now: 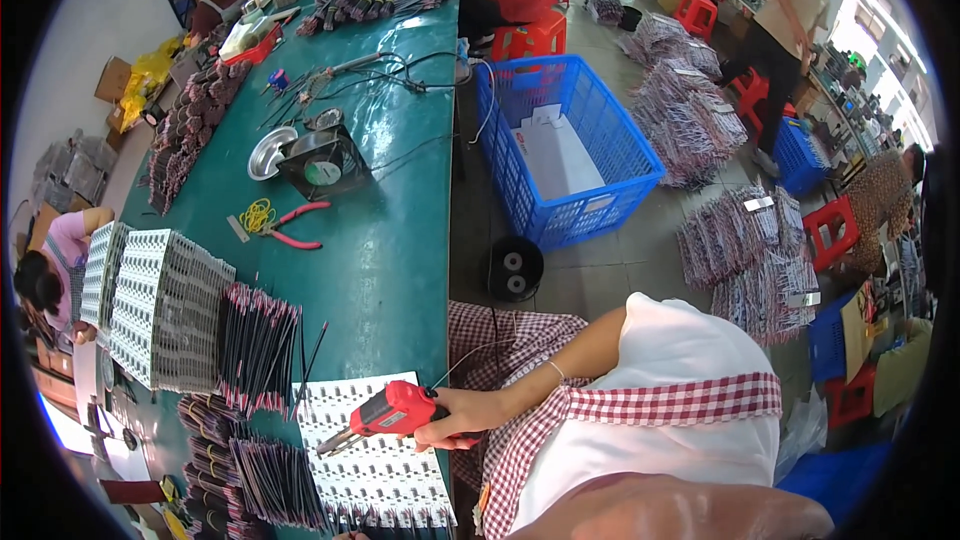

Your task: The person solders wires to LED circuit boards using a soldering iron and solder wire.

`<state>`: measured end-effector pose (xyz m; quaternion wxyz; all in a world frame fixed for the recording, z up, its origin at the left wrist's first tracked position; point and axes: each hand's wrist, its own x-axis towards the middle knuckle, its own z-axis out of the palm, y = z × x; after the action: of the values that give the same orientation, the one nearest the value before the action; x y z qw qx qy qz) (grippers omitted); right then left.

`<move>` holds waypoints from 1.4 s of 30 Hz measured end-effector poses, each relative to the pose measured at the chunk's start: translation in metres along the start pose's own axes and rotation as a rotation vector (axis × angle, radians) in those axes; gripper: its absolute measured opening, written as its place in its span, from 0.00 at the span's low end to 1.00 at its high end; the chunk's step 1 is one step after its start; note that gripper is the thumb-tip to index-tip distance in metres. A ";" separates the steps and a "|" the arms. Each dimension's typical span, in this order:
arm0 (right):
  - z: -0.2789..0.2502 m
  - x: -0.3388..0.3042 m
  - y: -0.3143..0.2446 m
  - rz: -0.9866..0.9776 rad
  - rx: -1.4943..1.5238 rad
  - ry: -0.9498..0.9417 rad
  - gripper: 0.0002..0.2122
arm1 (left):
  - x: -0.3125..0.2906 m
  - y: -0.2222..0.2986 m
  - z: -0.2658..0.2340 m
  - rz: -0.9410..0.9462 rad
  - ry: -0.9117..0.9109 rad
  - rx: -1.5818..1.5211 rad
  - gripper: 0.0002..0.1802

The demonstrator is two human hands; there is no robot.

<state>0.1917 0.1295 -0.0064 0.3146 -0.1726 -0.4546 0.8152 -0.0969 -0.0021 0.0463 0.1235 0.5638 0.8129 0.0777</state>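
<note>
My right hand [455, 418] is closed round the handle of a red and black soldering gun [400, 406]. The gun's metal tip points down over a white circuit board panel [385, 390] dotted with rows of small dark components. Along the panel's lower edge run several short dark wires [400, 517]. At the bottom rim of the picture a sliver of skin shows, probably my left hand [350, 536]; its fingers are cut off. Bundles of black wires with reddish ends [258, 345] lie beside the panel, with more wires [275, 480] below them.
Stacked white panels [170, 310] stand left of the wires. Red-handled pliers [295, 225], yellow wire [257, 216], a small black fan [325, 165] and a metal bowl [268, 152] sit on the green table [390, 270]. A blue crate [570, 155] stands on the floor; other people work around.
</note>
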 end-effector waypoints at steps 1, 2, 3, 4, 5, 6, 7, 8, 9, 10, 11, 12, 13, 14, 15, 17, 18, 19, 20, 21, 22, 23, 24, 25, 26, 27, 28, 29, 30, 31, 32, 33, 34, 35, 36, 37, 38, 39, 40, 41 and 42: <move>0.001 0.001 0.002 -0.012 -0.022 0.013 0.17 | -0.001 -0.003 0.000 0.009 0.006 -0.051 0.11; 0.001 0.001 0.001 0.003 -0.013 0.011 0.17 | -0.003 -0.005 0.001 0.011 0.006 -0.102 0.11; 0.003 0.002 -0.001 0.008 0.009 0.024 0.16 | -0.004 -0.006 -0.001 -0.008 -0.006 -0.098 0.11; 0.005 0.003 -0.002 0.018 0.035 0.034 0.16 | -0.003 -0.004 -0.004 0.005 -0.006 -0.130 0.12; 0.005 0.003 0.002 0.006 0.036 0.048 0.14 | -0.002 0.002 -0.008 0.001 -0.012 -0.161 0.13; 0.001 0.004 0.000 0.079 0.060 0.067 0.13 | 0.001 0.010 -0.014 -0.010 -0.018 -0.188 0.14; -0.004 0.001 -0.006 0.081 0.043 0.097 0.13 | 0.004 0.019 -0.020 -0.032 -0.034 -0.203 0.15; 0.001 0.002 -0.002 0.136 0.010 0.102 0.13 | 0.002 0.019 -0.006 0.072 0.129 -0.404 0.07; 0.003 -0.006 -0.010 0.170 -0.006 0.096 0.14 | 0.000 0.030 -0.008 0.074 0.122 -0.497 0.08; 0.003 -0.008 -0.010 0.230 0.006 0.167 0.14 | 0.006 0.032 -0.007 0.058 0.089 -0.433 0.09; -0.008 -0.011 -0.002 0.204 -0.041 0.105 0.14 | 0.015 0.032 -0.004 0.031 0.061 -0.377 0.08; -0.012 -0.009 -0.012 0.349 -0.150 0.048 0.16 | 0.017 0.032 0.004 -0.070 0.043 -0.443 0.06; -0.008 -0.010 -0.013 0.353 -0.143 0.118 0.24 | 0.016 0.033 0.008 -0.115 0.059 -0.486 0.06; -0.006 -0.006 -0.015 0.233 -0.056 0.054 0.33 | 0.021 0.031 0.008 -0.058 0.038 -0.439 0.08; -0.002 -0.006 -0.022 0.233 -0.089 0.080 0.33 | 0.022 0.032 0.009 -0.106 0.016 -0.484 0.09; -0.002 -0.009 -0.024 0.224 -0.115 0.076 0.34 | 0.022 0.026 0.017 -0.101 0.032 -0.516 0.09; -0.004 -0.010 -0.025 0.245 -0.099 0.042 0.34 | 0.024 0.024 0.024 -0.053 0.066 -0.503 0.09; -0.006 -0.011 -0.025 0.269 -0.135 0.021 0.34 | 0.022 0.026 0.022 -0.070 0.074 -0.488 0.09; -0.008 -0.013 -0.026 0.285 -0.176 0.015 0.34 | 0.023 0.026 0.020 -0.090 0.077 -0.484 0.09; -0.013 -0.014 -0.023 0.295 -0.142 -0.016 0.31 | 0.024 0.026 0.020 -0.094 0.071 -0.473 0.09; -0.012 -0.013 -0.022 0.306 -0.141 -0.029 0.31 | 0.023 0.026 0.021 -0.096 0.066 -0.463 0.09; -0.010 -0.013 -0.020 0.317 -0.155 -0.030 0.30 | 0.023 0.024 0.022 -0.098 0.097 -0.473 0.09; -0.008 -0.012 -0.019 0.328 -0.170 -0.032 0.29 | 0.022 0.023 0.023 -0.107 0.098 -0.470 0.09; -0.007 -0.012 -0.018 0.334 -0.166 -0.039 0.29 | 0.021 0.022 0.024 -0.095 0.105 -0.443 0.09; -0.005 -0.012 -0.018 0.332 -0.172 -0.053 0.28 | 0.021 0.021 0.023 -0.077 0.110 -0.417 0.09; -0.003 -0.012 -0.017 0.330 -0.178 -0.066 0.26 | 0.022 0.024 0.019 -0.083 0.097 -0.401 0.09; -0.002 -0.012 -0.015 0.334 -0.174 -0.069 0.26 | 0.023 0.024 0.018 -0.088 0.094 -0.399 0.09; -0.003 -0.013 -0.014 0.346 -0.188 -0.084 0.25 | 0.024 0.024 0.018 -0.088 0.083 -0.395 0.09; -0.004 -0.014 -0.013 0.357 -0.203 -0.098 0.24 | 0.023 0.025 0.018 -0.087 0.072 -0.390 0.09; -0.005 -0.015 -0.012 0.360 -0.201 -0.102 0.24 | 0.022 0.025 0.017 -0.092 0.072 -0.389 0.09; -0.006 -0.015 -0.011 0.361 -0.202 -0.121 0.23 | 0.021 0.024 0.019 -0.084 0.074 -0.389 0.09; -0.007 -0.015 -0.010 0.361 -0.204 -0.140 0.23 | 0.020 0.024 0.020 -0.076 0.077 -0.389 0.09; -0.009 -0.015 -0.011 0.369 -0.203 -0.140 0.23 | 0.019 0.025 0.021 -0.082 0.073 -0.391 0.09; -0.009 -0.017 -0.012 0.366 -0.194 -0.143 0.23 | 0.017 0.028 0.022 -0.084 0.080 -0.393 0.09; -0.009 -0.019 -0.014 0.364 -0.186 -0.146 0.22 | 0.015 0.030 0.023 -0.086 0.087 -0.395 0.09; -0.008 -0.021 -0.015 0.368 -0.184 -0.149 0.22 | 0.015 0.031 0.025 -0.092 0.086 -0.395 0.09; -0.007 -0.023 -0.017 0.401 -0.233 -0.097 0.25 | 0.016 0.031 0.027 -0.068 0.118 -0.390 0.08; -0.006 -0.024 -0.018 0.433 -0.281 -0.044 0.28 | 0.016 0.031 0.029 -0.045 0.150 -0.386 0.08; -0.006 -0.025 -0.018 0.435 -0.281 -0.044 0.28 | 0.016 0.032 0.029 -0.046 0.148 -0.386 0.08; -0.007 -0.025 -0.018 0.437 -0.293 -0.052 0.27 | 0.016 0.033 0.029 -0.050 0.156 -0.369 0.08; -0.008 -0.026 -0.018 0.438 -0.306 -0.060 0.27 | 0.016 0.034 0.028 -0.053 0.164 -0.352 0.07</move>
<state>0.2215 0.1242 0.0045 0.0873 -0.2882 -0.5334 0.7904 -0.0637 0.0247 0.0269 0.1554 0.5037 0.8087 0.2611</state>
